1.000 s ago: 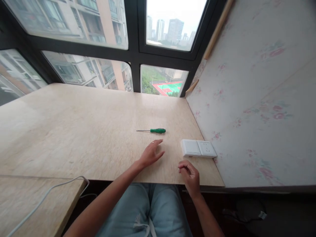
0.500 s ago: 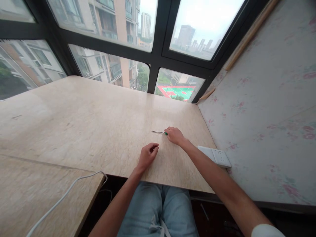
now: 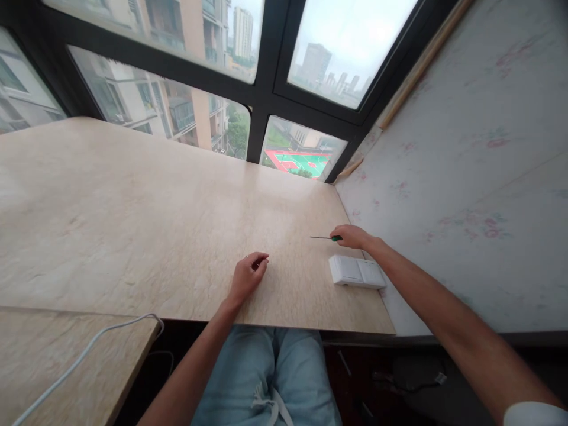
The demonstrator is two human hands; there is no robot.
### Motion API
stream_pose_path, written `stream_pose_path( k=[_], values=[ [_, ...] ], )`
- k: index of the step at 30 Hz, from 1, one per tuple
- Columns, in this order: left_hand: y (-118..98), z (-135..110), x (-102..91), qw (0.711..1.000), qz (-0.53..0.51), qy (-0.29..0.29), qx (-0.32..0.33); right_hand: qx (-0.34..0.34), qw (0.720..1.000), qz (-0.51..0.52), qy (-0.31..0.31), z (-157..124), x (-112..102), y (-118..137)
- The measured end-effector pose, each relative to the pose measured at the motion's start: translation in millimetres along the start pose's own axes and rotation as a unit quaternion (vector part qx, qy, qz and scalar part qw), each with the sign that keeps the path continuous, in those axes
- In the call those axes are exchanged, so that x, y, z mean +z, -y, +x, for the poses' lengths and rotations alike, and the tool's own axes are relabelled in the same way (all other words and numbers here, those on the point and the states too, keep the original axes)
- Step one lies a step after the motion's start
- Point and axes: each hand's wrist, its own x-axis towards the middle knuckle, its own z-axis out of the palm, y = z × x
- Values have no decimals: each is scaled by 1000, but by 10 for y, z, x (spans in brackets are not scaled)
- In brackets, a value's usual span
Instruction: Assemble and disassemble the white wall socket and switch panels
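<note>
A screwdriver (image 3: 336, 238) with a green handle and thin metal shaft is in my right hand (image 3: 352, 236), whose fingers are wrapped round the handle. Its shaft points left, over the pale stone-patterned surface (image 3: 177, 225). My left hand (image 3: 248, 275) rests on that surface near its front, fingers curled and thumb close to the fingertips; whatever may be between them is too small to name. Just below my right hand, against the wall, lies a white double socket box (image 3: 357, 272).
At the lower left a white cable (image 3: 89, 349) runs over a second slab (image 3: 66, 367). Dark window frames (image 3: 261, 100) border the far side, and a flowered wall (image 3: 465, 207) stands on the right. Below the front edge are my legs (image 3: 270, 367).
My right hand has moved right with the screwdriver, toward the wall and above the socket box. My left hand keeps its curled pose. The view has turned to the right.
</note>
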Motion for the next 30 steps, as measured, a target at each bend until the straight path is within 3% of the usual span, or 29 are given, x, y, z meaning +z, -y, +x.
stream_pose_path(
  k=[6, 14, 20, 26, 30],
  values=[
    [-11, 6, -14, 1000, -2, -2, -2, 16, 998, 27, 48, -196, 158, -357],
    [-23, 5, -21, 1000, -8, -5, -13, 13, 994, 78, 77, -206, 378, -421],
    [1, 13, -11, 1000, -18, -10, -14, 19, 990, 102, 92, -151, 400, -447],
    [13, 0, 2, 999, -27, -13, -15, 14, 991, 132, 35, -164, 308, -331],
    [22, -6, 13, 999, -32, -14, -19, -14, 984, 174, -41, -136, 215, 7]
  ],
)
